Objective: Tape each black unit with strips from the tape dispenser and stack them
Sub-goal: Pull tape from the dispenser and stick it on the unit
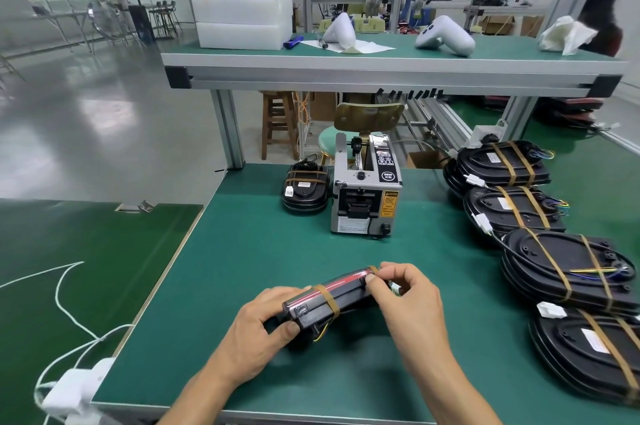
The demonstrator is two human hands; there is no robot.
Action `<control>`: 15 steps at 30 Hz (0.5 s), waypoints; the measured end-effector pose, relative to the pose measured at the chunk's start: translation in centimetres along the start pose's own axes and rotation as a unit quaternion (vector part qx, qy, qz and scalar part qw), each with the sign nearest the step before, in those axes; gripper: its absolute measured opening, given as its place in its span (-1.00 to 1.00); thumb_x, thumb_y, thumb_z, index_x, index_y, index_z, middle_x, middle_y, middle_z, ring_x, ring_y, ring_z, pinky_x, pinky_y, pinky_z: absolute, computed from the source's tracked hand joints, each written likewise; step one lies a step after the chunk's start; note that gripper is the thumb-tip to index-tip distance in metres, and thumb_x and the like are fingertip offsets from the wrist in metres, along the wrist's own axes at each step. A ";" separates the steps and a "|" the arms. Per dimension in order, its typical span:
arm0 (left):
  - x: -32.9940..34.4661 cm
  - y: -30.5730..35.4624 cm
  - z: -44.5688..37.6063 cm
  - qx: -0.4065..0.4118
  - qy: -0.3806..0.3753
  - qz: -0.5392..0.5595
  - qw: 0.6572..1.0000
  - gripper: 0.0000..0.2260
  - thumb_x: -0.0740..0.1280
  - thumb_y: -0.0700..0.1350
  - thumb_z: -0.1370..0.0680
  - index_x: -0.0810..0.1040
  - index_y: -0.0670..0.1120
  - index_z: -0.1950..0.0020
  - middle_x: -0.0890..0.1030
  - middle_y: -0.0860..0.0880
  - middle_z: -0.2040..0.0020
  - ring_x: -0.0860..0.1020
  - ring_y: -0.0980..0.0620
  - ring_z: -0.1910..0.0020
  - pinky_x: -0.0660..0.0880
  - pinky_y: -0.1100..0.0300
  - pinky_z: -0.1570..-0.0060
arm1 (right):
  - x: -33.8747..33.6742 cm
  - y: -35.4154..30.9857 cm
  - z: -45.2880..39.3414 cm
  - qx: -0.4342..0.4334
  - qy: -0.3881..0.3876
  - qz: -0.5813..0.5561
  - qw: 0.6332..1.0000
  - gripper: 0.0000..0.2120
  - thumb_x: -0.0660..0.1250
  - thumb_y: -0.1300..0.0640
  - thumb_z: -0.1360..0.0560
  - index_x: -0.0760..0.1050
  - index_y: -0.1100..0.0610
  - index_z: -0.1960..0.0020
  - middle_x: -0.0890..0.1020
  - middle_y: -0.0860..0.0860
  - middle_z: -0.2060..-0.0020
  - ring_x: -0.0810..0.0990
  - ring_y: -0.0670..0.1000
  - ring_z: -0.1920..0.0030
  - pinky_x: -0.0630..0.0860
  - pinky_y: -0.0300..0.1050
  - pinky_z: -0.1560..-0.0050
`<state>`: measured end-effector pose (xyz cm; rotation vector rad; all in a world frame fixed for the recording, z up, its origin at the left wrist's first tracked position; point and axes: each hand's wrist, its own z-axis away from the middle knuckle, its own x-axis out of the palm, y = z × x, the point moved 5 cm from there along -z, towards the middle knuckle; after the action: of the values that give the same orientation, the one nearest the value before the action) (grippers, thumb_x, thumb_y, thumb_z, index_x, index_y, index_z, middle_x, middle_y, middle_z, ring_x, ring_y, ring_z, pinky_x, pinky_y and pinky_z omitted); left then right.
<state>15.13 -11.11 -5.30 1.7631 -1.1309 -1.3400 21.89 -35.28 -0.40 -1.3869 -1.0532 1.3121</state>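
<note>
**Black unit held on edge in front of the tape dispenser**

Black plastic, with a red line along its upper edge, the unit (329,303) stands tilted on its side on the green table (242,251), in front of the tape dispenser (365,196) and nearer the person. The left hand (256,331) grips its near end, thumb curled against the side and fingers wrapped behind. The right hand (405,293) pinches the far end, fingertips pressed on a brown tape strip (372,270) there. A second tape band (329,300) already wraps the unit's middle.

Just left of the dispenser lies a small stack of taped units (304,192). Right of the dispenser, a row of stacked taped units (561,265) runs along the table edge toward the person, each crossed by two brown bands, with white plugs and coloured wires showing. Behind the dispenser stands a chair (367,119), and above it a raised shelf (381,53) carries white boxes (242,22) and two white shells (445,36).
</note>
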 end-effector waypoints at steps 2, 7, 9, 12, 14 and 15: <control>0.0 -0.1 0.0 -0.001 0.000 0.000 1.000 -0.46 0.27 0.47 -0.55 0.67 0.19 -0.35 0.66 0.12 -0.33 0.58 -0.01 -0.38 0.46 0.18 -0.38 | 0.1 0.0 0.0 0.002 0.004 -0.004 1.000 -0.89 0.56 0.05 -0.44 0.63 -0.01 0.15 0.69 -0.22 -0.02 0.64 -0.13 -0.14 0.51 0.00 -0.29; 0.0 -0.1 0.0 -0.002 0.000 0.000 1.000 -0.46 0.27 0.47 -0.55 0.67 0.19 -0.35 0.66 0.13 -0.32 0.59 0.00 -0.38 0.46 0.19 -0.37 | 0.4 0.3 -0.1 -0.003 0.018 -0.005 1.000 -0.92 0.50 0.08 -0.53 0.59 -0.01 0.07 0.67 -0.20 -0.01 0.62 -0.09 -0.15 0.49 -0.08 -0.20; 0.0 -0.1 0.0 -0.004 0.000 -0.001 1.000 -0.47 0.27 0.47 -0.55 0.67 0.19 -0.35 0.66 0.13 -0.33 0.59 0.01 -0.37 0.46 0.20 -0.37 | 0.4 0.4 -0.2 -0.001 0.022 -0.008 1.000 -0.93 0.47 0.07 -0.55 0.58 -0.02 0.02 0.67 -0.19 0.01 0.62 -0.10 -0.13 0.46 -0.14 -0.13; 0.0 -0.1 -0.1 -0.001 0.000 -0.002 1.000 -0.47 0.26 0.46 -0.56 0.67 0.18 -0.35 0.66 0.13 -0.32 0.59 0.00 -0.36 0.46 0.21 -0.36 | 0.5 0.5 0.2 -0.008 0.007 0.002 1.000 -0.82 0.51 0.00 -0.51 0.55 -0.06 -0.03 0.65 -0.18 -0.03 0.59 -0.18 -0.13 0.44 -0.16 -0.17; 0.0 -0.2 -0.1 0.001 -0.002 -0.003 1.000 -0.46 0.27 0.46 -0.56 0.68 0.16 -0.35 0.66 0.12 -0.33 0.59 -0.01 -0.36 0.46 0.20 -0.36 | 0.7 0.5 0.5 -0.017 -0.007 0.025 1.000 -0.75 0.55 -0.01 -0.47 0.52 -0.09 -0.06 0.62 -0.16 -0.07 0.56 -0.20 -0.15 0.43 -0.15 -0.22; 0.0 -0.2 -0.1 0.002 -0.001 -0.002 1.000 -0.45 0.27 0.46 -0.56 0.68 0.15 -0.35 0.66 0.12 -0.33 0.59 -0.02 -0.37 0.46 0.20 -0.36 | 0.8 0.4 0.6 -0.023 -0.014 0.038 0.999 -0.70 0.57 -0.02 -0.45 0.51 -0.10 -0.07 0.59 -0.16 -0.09 0.55 -0.19 -0.17 0.42 -0.16 -0.23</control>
<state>15.28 -11.05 -5.50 1.7679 -1.1311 -1.3441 21.32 -34.51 -0.98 -1.4591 -1.0651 1.3724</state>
